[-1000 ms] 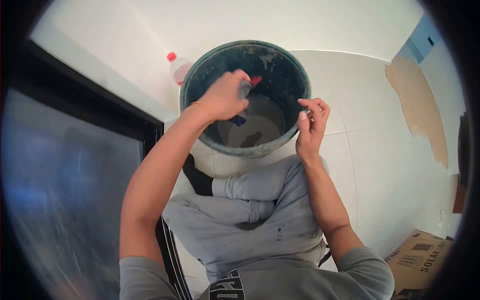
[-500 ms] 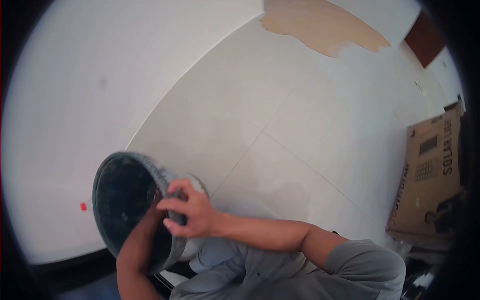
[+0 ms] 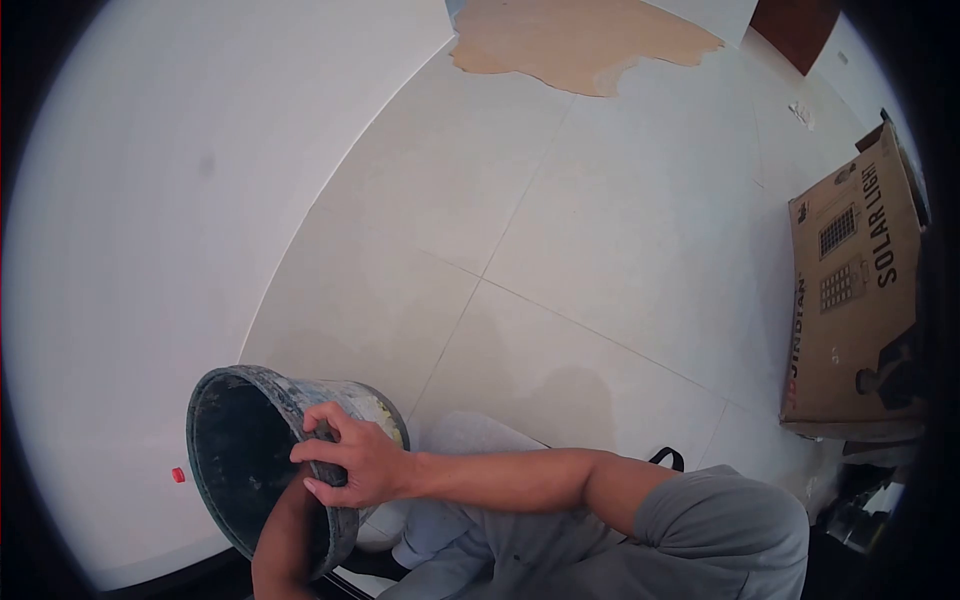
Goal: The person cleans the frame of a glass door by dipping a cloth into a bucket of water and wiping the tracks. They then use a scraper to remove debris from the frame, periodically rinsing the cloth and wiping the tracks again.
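Note:
A dark, stained bucket (image 3: 370,393) lies tipped at the lower left, its mouth facing left toward the wall. My right hand (image 3: 362,462) is closed over the near side of its rim, fingers curled across a dark edge and thumb below. My left forearm (image 3: 285,545) rises from the bottom and goes into the mouth of the bucket. Inside, my left hand is hidden, so its fingers and anything in them do not show. The bucket's interior is dark, and I cannot make out its contents.
A white wall (image 3: 200,250) runs along the left, with a small red cap-like piece (image 3: 178,475) near the bucket. Pale tiles (image 3: 560,250) cover the floor. Ragged brown sheeting (image 3: 580,45) lies at the far end. A solar light carton (image 3: 850,300) stands at the right.
The view has shifted, so the bucket, red piece and my right hand sit lower in the picture. My left forearm also shows lower. My right hand keeps its grip on the rim.

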The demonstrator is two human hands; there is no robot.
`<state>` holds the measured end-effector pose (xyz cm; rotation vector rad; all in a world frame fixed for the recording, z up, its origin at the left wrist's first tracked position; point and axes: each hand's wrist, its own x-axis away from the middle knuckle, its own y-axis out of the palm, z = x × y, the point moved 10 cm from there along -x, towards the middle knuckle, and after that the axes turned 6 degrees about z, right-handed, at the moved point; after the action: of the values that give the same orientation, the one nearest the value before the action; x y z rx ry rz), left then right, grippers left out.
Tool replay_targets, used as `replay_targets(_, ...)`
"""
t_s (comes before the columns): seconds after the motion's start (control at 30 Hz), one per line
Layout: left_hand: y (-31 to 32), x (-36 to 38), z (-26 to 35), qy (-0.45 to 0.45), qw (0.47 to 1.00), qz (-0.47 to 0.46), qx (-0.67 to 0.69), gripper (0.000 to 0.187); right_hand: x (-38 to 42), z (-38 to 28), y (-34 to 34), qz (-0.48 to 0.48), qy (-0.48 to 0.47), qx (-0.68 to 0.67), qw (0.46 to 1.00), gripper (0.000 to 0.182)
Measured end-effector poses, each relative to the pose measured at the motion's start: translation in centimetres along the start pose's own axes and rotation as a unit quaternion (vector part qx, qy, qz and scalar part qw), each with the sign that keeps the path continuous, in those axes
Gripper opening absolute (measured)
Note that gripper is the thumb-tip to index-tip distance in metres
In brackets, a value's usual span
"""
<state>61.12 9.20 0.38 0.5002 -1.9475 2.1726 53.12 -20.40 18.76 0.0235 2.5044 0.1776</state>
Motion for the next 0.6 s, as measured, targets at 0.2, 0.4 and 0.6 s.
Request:
replay_targets(0.2, -1.8, 1.0, 0.5, -0.024, 0.995, 0.026, 0.090, 0.043, 0.1, 0.1, 0.1, -0.006, 0.014, -0.008, 1.000, 0.031)
replay_targets(0.4, -2.7, 1.6, 1.3, -0.026, 0.989, 0.035, 0.141, 0.042, 0.1, -0.2, 0.0, -0.002, 0.007, -0.009, 1.000, 0.029)
replay_targets(0.6, -3.0, 1.6, 1.3, -0.031, 0.982, 0.042, 0.179, 0.041, 0.2, -0.1, -0.1, -0.005, 0.011, -0.015, 1.000, 0.030)
